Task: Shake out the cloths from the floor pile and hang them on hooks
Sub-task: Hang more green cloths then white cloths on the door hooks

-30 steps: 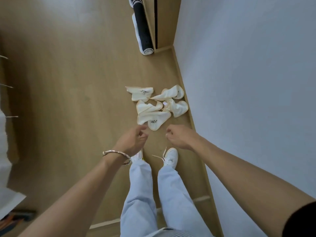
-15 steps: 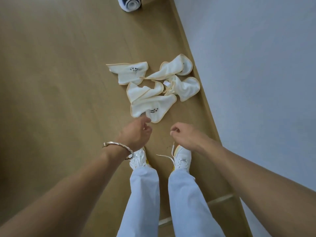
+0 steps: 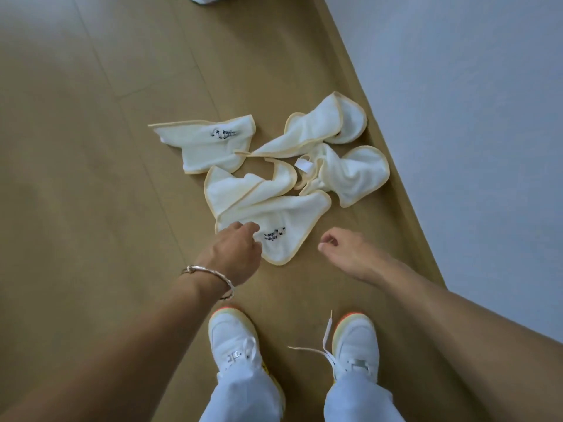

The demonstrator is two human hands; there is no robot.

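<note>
Looking down at centre frame, we find the pile of cloths (image 3: 350,178) crumpled and overlapping on the wooden floor (image 3: 91,147), close against the wall (image 3: 457,86) at right, with none lifted yet. The left hand (image 3: 234,254), a bracelet (image 3: 210,272) at its wrist, lies over the left edge of the nearest cloth (image 3: 292,217). Its fingers curl down onto the fabric, but the tips are hidden, so we cannot tell whether a pinch has closed. The right hand (image 3: 344,251) hangs just right of that cloth, apart from it, fingers loosely curled and holding nothing. We judge it is placed to take the opposite edge so the cloth can be spread and shaken. No hooks are in view. One hazard noted: a loose lace (image 3: 326,330) trails from the shoe at lower right.
</note>
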